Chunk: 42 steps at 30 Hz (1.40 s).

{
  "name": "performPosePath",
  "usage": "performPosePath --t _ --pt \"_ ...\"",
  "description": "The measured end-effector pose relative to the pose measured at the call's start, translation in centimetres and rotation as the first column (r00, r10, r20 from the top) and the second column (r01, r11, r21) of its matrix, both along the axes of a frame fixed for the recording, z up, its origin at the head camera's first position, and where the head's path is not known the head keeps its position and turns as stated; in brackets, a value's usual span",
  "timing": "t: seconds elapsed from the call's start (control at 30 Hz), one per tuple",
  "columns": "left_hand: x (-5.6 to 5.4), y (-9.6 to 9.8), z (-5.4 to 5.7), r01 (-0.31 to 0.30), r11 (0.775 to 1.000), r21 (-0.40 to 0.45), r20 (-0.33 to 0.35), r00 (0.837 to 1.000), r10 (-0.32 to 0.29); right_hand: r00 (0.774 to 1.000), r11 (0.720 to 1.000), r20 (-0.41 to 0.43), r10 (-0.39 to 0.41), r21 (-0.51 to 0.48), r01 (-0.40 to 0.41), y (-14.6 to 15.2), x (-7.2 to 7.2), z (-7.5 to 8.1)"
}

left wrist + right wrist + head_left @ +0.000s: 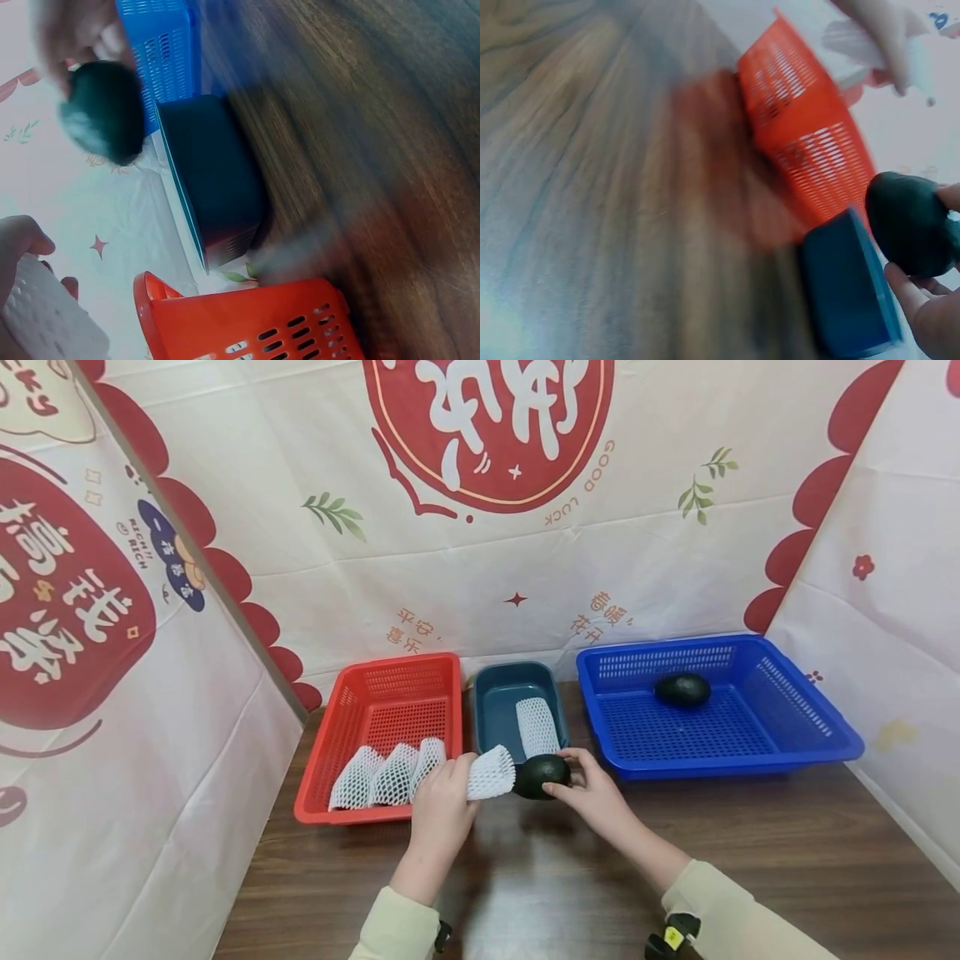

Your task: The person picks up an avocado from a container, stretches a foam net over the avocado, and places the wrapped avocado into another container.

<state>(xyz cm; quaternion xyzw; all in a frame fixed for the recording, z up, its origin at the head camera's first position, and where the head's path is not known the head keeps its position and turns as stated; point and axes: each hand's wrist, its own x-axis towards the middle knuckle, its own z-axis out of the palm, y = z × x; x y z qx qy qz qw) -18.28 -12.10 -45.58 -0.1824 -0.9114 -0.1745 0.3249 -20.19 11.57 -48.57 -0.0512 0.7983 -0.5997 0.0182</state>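
Observation:
In the head view my left hand (442, 802) grips a white foam net sleeve (491, 772) in front of the red basket. The sleeve's free end points right, towards a dark green avocado (542, 777). My right hand (596, 793) holds that avocado by its right side, fingers and thumb around it. In the left wrist view the avocado (105, 112) and the sleeve (52, 315) are apart. Another foam net sleeve (537, 727) lies in the small teal bin (498, 677), just behind the avocado.
At left stands a red basket (322, 760) with several net-wrapped items (393, 777) along its front. A blue basket (720, 768) on the right contains one avocado (682, 689). Behind everything hangs a printed cloth (480, 568); the table (540, 885) is brown wood.

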Motion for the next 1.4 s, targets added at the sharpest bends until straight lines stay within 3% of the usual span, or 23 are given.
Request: performPosePath --t 0.17,0.37,0.5,0.93,1.4 --pt "0.2 -0.1 0.1 -0.004 1.000 0.001 0.040 0.999 0.004 0.998 0.995 -0.050 -0.022 -0.095 0.017 0.6 0.8 2.3" --pt "0.3 -0.1 0.1 -0.001 1.000 -0.010 0.071 0.997 0.002 0.994 0.971 -0.106 -0.039 -0.239 0.013 0.6 1.9 4.7" --pt "0.3 0.0 0.1 0.005 1.000 -0.015 0.070 0.998 -0.004 0.989 0.967 -0.143 -0.022 -0.255 -0.015 0.2 2.6 5.5" --pt "0.6 0.7 0.7 0.064 0.998 0.002 0.081 0.995 -0.064 0.988 0.961 -0.146 0.043 -0.264 -0.081 -1.3 3.3 5.1" --pt "0.8 1.8 0.8 0.012 1.000 -0.002 0.052 0.999 -0.011 0.979 0.988 -0.204 0.029 -0.143 -0.059 -2.2 3.8 4.6"
